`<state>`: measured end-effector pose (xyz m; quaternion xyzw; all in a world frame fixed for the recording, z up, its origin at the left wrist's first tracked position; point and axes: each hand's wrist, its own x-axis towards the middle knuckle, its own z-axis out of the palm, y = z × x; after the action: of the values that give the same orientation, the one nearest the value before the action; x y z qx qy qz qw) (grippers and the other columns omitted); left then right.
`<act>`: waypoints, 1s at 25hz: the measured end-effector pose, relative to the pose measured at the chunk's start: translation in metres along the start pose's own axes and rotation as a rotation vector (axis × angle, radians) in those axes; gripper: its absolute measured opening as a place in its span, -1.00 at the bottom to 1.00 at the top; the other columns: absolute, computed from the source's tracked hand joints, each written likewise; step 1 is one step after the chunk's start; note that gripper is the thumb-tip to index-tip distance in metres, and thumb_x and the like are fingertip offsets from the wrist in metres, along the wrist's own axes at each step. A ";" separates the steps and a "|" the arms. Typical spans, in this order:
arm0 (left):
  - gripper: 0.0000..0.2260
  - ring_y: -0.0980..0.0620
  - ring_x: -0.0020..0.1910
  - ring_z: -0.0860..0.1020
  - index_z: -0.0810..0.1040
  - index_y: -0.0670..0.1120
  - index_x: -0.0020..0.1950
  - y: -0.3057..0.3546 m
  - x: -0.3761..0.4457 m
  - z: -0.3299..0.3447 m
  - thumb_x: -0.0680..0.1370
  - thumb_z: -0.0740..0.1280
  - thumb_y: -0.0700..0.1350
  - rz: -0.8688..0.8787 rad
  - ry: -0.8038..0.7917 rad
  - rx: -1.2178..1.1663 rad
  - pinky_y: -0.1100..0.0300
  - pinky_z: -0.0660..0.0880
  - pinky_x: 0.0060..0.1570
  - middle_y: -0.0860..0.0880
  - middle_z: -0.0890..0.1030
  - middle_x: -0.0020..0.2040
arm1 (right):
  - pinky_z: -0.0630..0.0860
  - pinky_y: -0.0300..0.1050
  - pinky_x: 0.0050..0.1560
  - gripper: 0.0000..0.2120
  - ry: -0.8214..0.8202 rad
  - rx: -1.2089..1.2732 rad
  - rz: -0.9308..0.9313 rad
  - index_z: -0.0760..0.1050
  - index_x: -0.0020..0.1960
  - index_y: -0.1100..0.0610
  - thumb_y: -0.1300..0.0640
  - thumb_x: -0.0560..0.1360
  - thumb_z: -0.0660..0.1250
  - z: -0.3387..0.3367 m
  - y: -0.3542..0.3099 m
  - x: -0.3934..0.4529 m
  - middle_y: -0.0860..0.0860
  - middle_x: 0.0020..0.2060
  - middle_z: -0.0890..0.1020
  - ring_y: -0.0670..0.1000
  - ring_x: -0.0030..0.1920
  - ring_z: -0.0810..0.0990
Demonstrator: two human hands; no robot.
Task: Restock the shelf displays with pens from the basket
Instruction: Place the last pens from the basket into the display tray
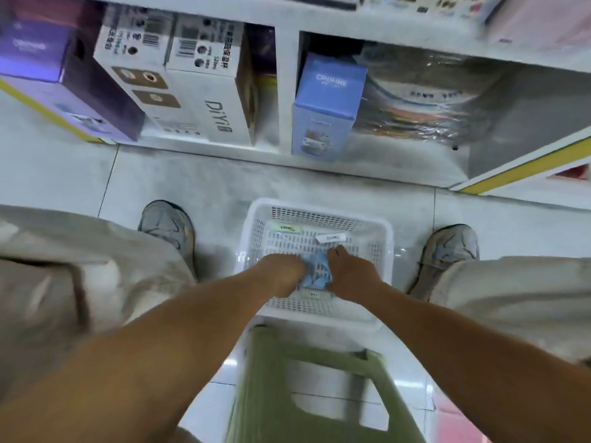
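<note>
A white slotted plastic basket (380, 251) sits on the floor between my feet. Both hands reach down into it. My left hand (281, 271) and my right hand (347, 270) grip a light blue bundle (315, 273) from either side; the blur hides whether it is pens or a pack. A green-labelled item (286, 227) and a white-labelled item (331, 238) lie at the basket's far side. Another white label (315, 294) lies just below the bundle.
A green plastic stool (265, 378) stands right behind the basket. My shoes (168, 223) (447, 247) flank it on grey tiles. The bottom shelf (287, 91) ahead holds a blue box (326, 107), white DIY boxes (204, 91), purple boxes (64, 75) and plastic-wrapped stock (431, 94).
</note>
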<state>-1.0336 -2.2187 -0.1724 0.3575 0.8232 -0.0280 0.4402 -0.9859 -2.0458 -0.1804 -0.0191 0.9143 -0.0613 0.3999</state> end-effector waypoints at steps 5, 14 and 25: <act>-0.60 -0.17 0.09 0.57 0.31 -0.22 0.34 0.028 0.027 0.016 0.56 0.35 -0.15 -0.320 0.232 -0.353 -0.02 0.55 -0.03 -0.20 0.47 0.20 | 0.34 -0.07 -0.33 -0.50 0.081 0.033 0.034 0.26 0.36 0.15 0.25 0.49 0.37 0.029 -0.013 0.009 0.07 0.20 0.38 0.07 -0.19 0.53; -0.58 -0.14 0.03 0.56 0.29 -0.18 0.35 0.048 0.043 0.028 0.52 0.32 -0.27 -0.184 0.312 -0.278 0.02 0.57 -0.07 -0.19 0.52 0.17 | 0.40 -0.09 -0.23 -0.86 0.112 0.123 0.114 0.47 0.10 0.08 0.16 0.55 0.25 0.037 0.008 0.012 0.03 0.01 0.58 0.13 -0.08 0.65; -0.73 -0.12 0.08 0.60 0.47 -0.25 0.28 0.069 0.054 0.034 0.58 0.26 -0.27 0.096 0.263 0.284 0.02 0.56 0.01 -0.19 0.57 0.17 | 0.57 0.01 -0.29 -0.70 0.362 -0.149 -0.116 0.39 0.26 0.15 0.15 0.57 0.33 0.003 0.012 0.039 0.05 0.12 0.50 0.09 -0.06 0.59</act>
<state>-0.9868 -2.1494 -0.2144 0.4554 0.8434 -0.0757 0.2750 -1.0102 -2.0379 -0.2128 -0.0900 0.9706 -0.0189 0.2225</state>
